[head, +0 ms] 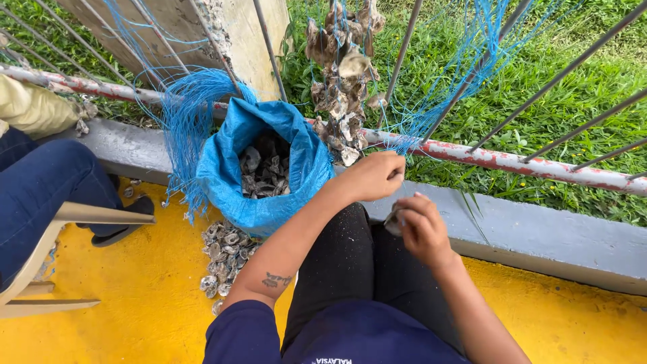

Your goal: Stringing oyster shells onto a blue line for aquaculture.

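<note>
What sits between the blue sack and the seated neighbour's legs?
In the head view, loose blue twine hangs there, between the blue sack and the neighbour's legs.

One package: open blue woven plastic sack [269, 168], slumped against the grey concrete kerb [539, 232] on the yellow floor [135, 296], holding grey shells.

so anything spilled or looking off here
A heap of oyster shells lies loose on the yellow floor beside the blue sack, outside it. Paint on the railing bar is flaking.
</note>
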